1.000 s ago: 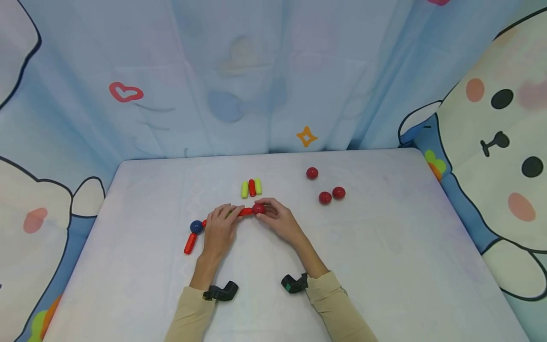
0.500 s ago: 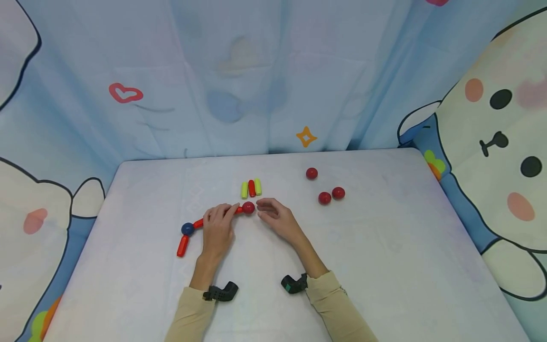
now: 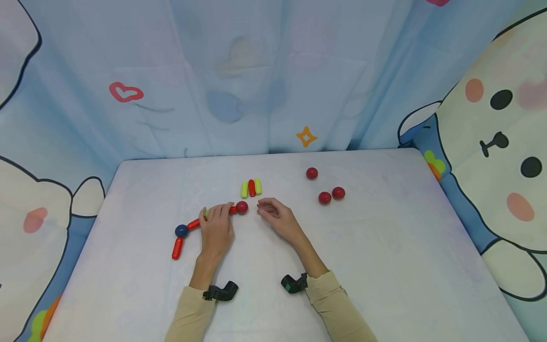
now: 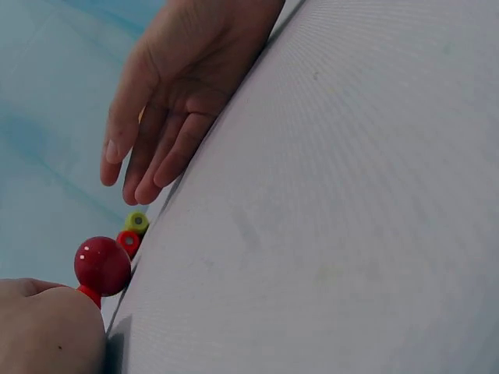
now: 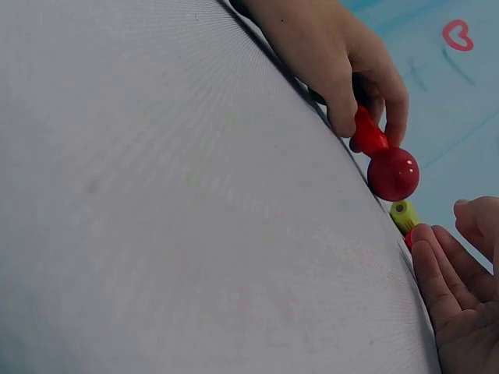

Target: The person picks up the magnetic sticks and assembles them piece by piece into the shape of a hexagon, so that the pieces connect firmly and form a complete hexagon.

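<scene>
One jointed chain of rods and balls sits in your left hand [image 3: 216, 230] on the left half of a white-covered table [image 3: 384, 247], your fingers and thumb curled around its hidden middle and pinching the right-hand red rod [image 5: 371, 134] that bears the dark red end ball [image 3: 241, 207]. To the left, past a lime-green part [image 3: 206, 214] and a second red rod [image 3: 193, 224], a blue ball [image 3: 181, 231] joins an end rod [image 3: 177, 248], also red, angled toward the near side. Your right hand [image 3: 278, 221], fingers loosely bent and holding nothing, hovers just right of the end ball, apart from it. The blue ball looks the likeliest weak joint: a quick lift or twist could let the end rod sag or drop, while a knock from your right fingertips could free the end ball. Pushed farther away, the chain could scatter three loose rods [image 3: 251, 188], two lime-green and one red, side by side just beyond. Three loose red balls [image 3: 325, 198], far right, could roll if brushed; one lies near the far edge. Room for moving lies across the near right, and the left edge is well apart from the end rod.
</scene>
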{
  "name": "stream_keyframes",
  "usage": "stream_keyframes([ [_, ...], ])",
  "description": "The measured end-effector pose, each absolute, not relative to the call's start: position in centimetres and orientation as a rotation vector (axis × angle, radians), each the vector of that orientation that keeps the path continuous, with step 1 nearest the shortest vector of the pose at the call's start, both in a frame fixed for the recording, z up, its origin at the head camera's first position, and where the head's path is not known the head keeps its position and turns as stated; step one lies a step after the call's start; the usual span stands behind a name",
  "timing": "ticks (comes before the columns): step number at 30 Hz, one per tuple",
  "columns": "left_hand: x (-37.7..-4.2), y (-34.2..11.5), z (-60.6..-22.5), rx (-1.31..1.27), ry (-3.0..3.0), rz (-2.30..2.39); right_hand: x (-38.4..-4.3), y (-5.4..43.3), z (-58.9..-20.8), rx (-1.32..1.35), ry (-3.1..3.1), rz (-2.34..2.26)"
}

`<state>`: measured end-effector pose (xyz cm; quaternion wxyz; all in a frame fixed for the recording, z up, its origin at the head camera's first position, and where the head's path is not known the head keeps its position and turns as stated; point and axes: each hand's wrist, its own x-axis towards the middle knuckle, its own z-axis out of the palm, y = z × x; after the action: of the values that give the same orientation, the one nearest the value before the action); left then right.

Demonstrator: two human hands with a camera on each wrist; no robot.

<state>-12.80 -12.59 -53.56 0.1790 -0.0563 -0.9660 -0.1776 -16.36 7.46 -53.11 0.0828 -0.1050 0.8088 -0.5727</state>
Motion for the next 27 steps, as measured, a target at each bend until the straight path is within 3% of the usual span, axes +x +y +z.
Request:
stream_keyframes([
  [27,-13.0,-12.61,-53.6,-0.087,-2.728,-0.458,-16.64,7.49,-53.16,-0.284,2.434,-1.753],
])
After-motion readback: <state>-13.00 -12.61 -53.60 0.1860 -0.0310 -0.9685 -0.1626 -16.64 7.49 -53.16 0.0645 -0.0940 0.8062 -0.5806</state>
